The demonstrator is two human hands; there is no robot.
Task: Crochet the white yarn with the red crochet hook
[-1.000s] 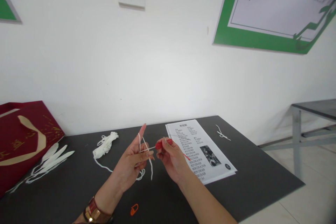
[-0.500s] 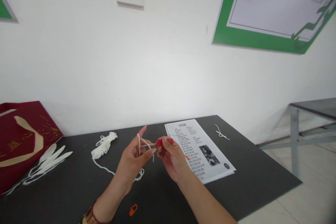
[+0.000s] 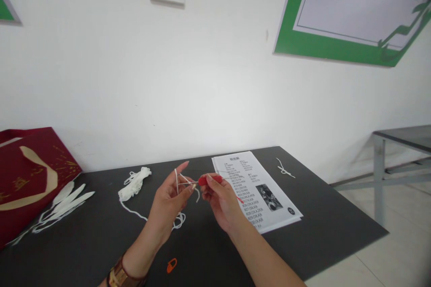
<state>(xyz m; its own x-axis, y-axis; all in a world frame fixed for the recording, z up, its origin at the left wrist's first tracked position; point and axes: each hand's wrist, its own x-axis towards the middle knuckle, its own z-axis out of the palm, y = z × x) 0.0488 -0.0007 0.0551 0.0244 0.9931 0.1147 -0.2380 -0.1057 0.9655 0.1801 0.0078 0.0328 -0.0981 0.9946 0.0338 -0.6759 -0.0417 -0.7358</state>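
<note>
My left hand (image 3: 170,199) has the index finger raised with white yarn (image 3: 176,180) looped round it, while thumb and other fingers pinch the yarn close to the hook tip. In my right hand (image 3: 218,199) is a crochet hook with a red handle (image 3: 210,180), its thin shaft pointing left into the yarn. A short yarn tail hangs between the hands. The strand runs down behind my left wrist, where loose coils (image 3: 179,220) lie on the table, and on to a white yarn bundle (image 3: 134,184) at the left.
Printed pattern sheets (image 3: 256,193) lie right of my hands. An orange stitch marker (image 3: 171,265) rests near the front of the black table (image 3: 323,233). White leaf-shaped pieces (image 3: 69,199) lie beside a dark red bag (image 3: 30,179); a yarn scrap (image 3: 284,168) sits at the back right.
The hook's shaft stays at the yarn as my hands shift slightly; the loop between my left index finger and thumb looks narrower, and the short tail has swung right.
</note>
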